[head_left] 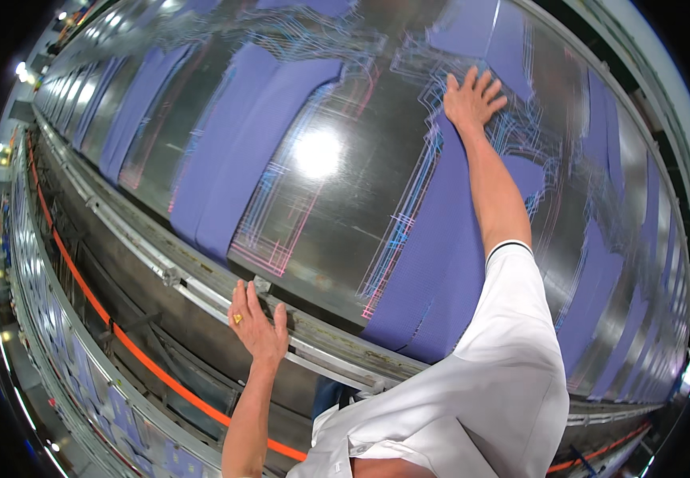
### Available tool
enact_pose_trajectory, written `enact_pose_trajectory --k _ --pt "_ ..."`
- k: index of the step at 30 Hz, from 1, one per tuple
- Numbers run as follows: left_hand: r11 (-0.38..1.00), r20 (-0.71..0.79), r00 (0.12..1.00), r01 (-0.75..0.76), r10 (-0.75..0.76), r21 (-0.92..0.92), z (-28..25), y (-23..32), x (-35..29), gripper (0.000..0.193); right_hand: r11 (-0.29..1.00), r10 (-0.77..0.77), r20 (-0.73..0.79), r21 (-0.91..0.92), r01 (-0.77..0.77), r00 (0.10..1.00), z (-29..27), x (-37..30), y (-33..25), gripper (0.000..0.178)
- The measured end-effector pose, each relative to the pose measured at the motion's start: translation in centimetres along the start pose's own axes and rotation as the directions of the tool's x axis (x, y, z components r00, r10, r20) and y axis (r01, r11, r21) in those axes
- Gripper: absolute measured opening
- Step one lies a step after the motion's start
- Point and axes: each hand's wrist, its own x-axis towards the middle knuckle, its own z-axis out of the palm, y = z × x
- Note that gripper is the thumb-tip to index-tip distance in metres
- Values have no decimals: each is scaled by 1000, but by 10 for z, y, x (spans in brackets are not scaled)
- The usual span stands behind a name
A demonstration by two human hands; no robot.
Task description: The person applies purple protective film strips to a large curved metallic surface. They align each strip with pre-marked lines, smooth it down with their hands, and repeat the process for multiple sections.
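Note:
My right hand point(474, 102) reaches far across the long table, its fingers spread and palm down. It is where the upper end of a purple fabric panel point(428, 255) comes close to another purple panel point(480, 40) on the far side. Nothing shows in its grasp. My left hand point(259, 325), with a yellow ring on one finger, is at the table's near edge beside the metal rail point(325, 360). Its fingers are stretched out and it holds nothing. Whether it touches the rail I cannot tell. Further left, a wide purple panel point(245, 151) lies flat.
Blue, white and pink lines point(281, 231) mark the shiny dark tabletop point(337, 215) around the panels. More purple panels point(592, 295) lie along the table to the right. Below the near edge runs an orange strip point(146, 362). Another table with purple pieces point(98, 382) stands at the left.

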Motion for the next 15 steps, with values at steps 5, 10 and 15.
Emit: enact_pose_trajectory --k 5,10,15 --pt "994 -97 995 -24 14 -103 -5 -3 1 70 992 -124 -97 13 126 988 -10 -52 -49 68" --pt "990 -129 992 -5 -14 -143 1 -14 -5 71 713 -673 -54 218 666 738 -23 -226 -189 74" --pt "975 -106 994 -40 17 -217 -5 -9 -1 70 657 -708 201 537 529 676 -17 -309 -295 83"
